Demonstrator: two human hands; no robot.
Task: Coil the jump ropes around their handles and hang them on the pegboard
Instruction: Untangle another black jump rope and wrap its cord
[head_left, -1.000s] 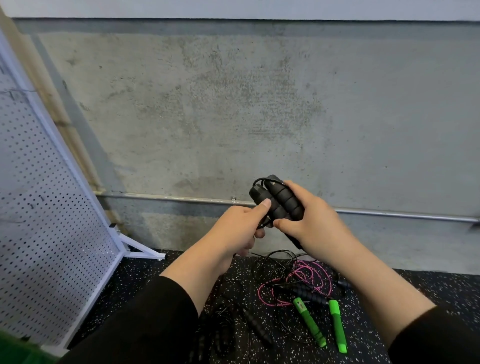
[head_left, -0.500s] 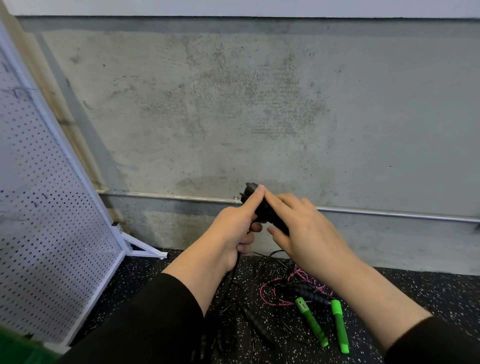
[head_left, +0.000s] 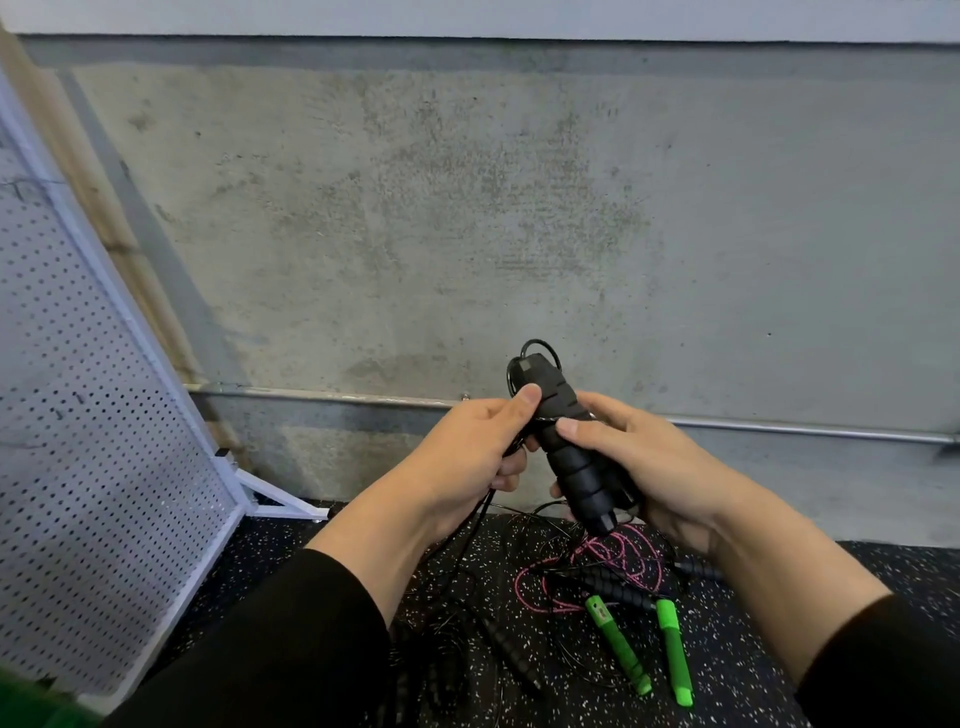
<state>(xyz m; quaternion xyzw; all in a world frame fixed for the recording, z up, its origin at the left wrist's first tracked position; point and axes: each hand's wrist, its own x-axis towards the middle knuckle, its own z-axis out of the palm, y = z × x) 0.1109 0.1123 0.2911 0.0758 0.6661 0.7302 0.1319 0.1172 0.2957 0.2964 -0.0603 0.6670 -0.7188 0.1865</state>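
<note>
While both hands work in front of the concrete wall, a tangle lies on the floor beneath them: two green handles, a pink rope, and further black handles with thin cords. The forearms hide part of that pile. The white pegboard leans at the left, well apart from the hands. The right hand is closed round the black handles, fingers behind and thumb across the front; the left hand pinches the black cord against them with its thumb, the cord trailing down to the floor. Half a second ago the bundle was nearly hidden under the fingers; now it stands tilted and plainly seen, a loop over its top. The floor is black speckled rubber; a metal pipe runs along the wall.
</note>
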